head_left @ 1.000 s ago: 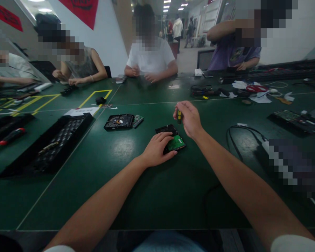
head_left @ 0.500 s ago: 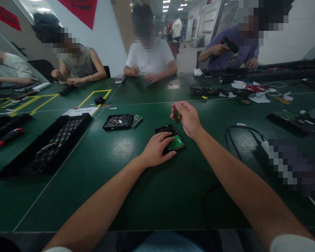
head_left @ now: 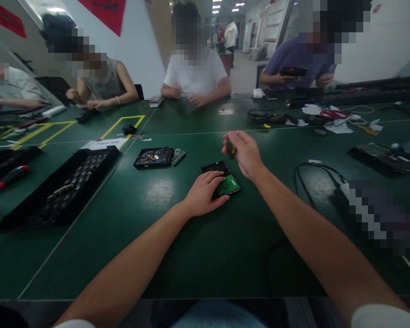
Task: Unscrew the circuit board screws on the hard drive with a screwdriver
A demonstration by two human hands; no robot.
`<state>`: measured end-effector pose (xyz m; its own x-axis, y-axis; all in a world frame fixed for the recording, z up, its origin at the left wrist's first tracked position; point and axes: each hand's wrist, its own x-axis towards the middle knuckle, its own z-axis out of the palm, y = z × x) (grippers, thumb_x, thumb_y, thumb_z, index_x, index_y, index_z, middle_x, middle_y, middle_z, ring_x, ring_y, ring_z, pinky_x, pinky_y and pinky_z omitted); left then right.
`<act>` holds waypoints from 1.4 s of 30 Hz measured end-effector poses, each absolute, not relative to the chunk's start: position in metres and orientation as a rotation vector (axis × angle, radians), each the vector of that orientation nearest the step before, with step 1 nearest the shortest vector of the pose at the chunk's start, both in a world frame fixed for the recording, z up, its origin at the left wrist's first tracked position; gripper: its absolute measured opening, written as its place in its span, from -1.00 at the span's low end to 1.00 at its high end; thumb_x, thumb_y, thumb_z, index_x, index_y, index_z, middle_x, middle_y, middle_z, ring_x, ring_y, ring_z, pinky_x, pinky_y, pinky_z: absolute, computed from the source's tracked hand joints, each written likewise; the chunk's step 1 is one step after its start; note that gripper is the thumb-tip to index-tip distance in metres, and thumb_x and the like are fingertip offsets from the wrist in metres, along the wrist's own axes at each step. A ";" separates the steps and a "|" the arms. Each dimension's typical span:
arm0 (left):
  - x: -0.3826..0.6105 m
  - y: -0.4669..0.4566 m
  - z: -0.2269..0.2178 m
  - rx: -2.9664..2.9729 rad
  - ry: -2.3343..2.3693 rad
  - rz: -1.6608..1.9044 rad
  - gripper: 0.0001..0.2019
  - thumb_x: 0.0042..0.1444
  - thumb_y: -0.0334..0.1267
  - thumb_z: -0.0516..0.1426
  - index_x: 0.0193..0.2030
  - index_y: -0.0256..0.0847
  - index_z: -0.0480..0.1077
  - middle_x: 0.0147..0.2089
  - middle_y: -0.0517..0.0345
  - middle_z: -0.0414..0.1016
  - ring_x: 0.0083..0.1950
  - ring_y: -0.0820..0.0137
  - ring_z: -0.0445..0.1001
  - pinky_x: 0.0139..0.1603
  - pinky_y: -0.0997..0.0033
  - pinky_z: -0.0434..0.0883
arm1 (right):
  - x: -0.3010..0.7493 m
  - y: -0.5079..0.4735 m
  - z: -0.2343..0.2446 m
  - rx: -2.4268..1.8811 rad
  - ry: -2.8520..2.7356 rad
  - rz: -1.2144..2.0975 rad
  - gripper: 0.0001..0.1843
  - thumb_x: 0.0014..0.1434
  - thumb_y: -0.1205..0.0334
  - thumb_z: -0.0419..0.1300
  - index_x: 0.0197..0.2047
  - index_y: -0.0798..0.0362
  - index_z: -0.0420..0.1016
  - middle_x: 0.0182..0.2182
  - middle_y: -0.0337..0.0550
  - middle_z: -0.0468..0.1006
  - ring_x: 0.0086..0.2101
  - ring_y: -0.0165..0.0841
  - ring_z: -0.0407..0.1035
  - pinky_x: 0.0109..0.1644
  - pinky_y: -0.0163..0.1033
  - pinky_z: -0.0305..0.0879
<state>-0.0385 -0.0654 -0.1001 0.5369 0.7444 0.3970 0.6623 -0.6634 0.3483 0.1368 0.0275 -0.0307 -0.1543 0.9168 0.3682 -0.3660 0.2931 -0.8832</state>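
My right hand (head_left: 246, 154) is curled closed around a yellow-and-dark tool handle (head_left: 230, 148), just right of the frame's center. My left hand (head_left: 203, 193) lies across the hard drive (head_left: 231, 183) at center, fingers slightly spread and thumb apart from them along its near side. The dark green table (head_left: 177, 269) fills the middle and bottom; seated people line the top, and red banners hang upper left. The drive lies flat, its long axis slanting from upper left to lower right, green board nearer me.
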 end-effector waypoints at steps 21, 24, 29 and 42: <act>-0.040 -0.065 -0.102 2.635 1.187 0.790 -0.40 0.29 0.02 0.25 0.39 -0.13 0.33 0.43 -0.15 0.37 0.44 -0.01 0.35 0.45 -0.16 0.32 | 0.136 0.030 -0.033 -0.594 -1.223 1.209 -0.62 0.22 -0.15 0.41 -0.23 -0.02 0.51 -0.38 -0.29 0.55 -0.47 -0.45 0.45 -0.38 -0.31 0.39; -0.040 -0.065 -0.102 2.627 1.186 0.796 -0.38 0.29 0.02 0.25 0.42 -0.12 0.30 0.42 -0.15 0.37 0.44 -0.02 0.35 0.45 -0.17 0.32 | 0.137 0.029 -0.033 -0.602 -1.210 1.209 -0.63 0.23 -0.14 0.40 -0.23 -0.03 0.47 -0.39 -0.30 0.55 -0.47 -0.45 0.46 -0.38 -0.30 0.40; -0.039 -0.065 -0.102 2.637 1.193 0.790 -0.39 0.28 0.02 0.26 0.39 -0.16 0.32 0.42 -0.15 0.38 0.43 0.00 0.35 0.45 -0.15 0.32 | 0.137 0.029 -0.033 -0.598 -1.221 1.213 -0.65 0.24 -0.12 0.39 -0.24 -0.04 0.46 -0.39 -0.30 0.55 -0.47 -0.45 0.46 -0.37 -0.30 0.41; -0.039 -0.065 -0.102 2.646 1.188 0.777 -0.44 0.30 0.03 0.24 0.36 -0.12 0.36 0.43 -0.13 0.36 0.44 0.00 0.34 0.44 -0.15 0.32 | 0.137 0.028 -0.032 -0.550 -1.200 1.251 -0.64 0.30 -0.16 0.31 -0.26 -0.04 0.50 -0.43 -0.28 0.55 -0.47 -0.42 0.44 -0.38 -0.29 0.39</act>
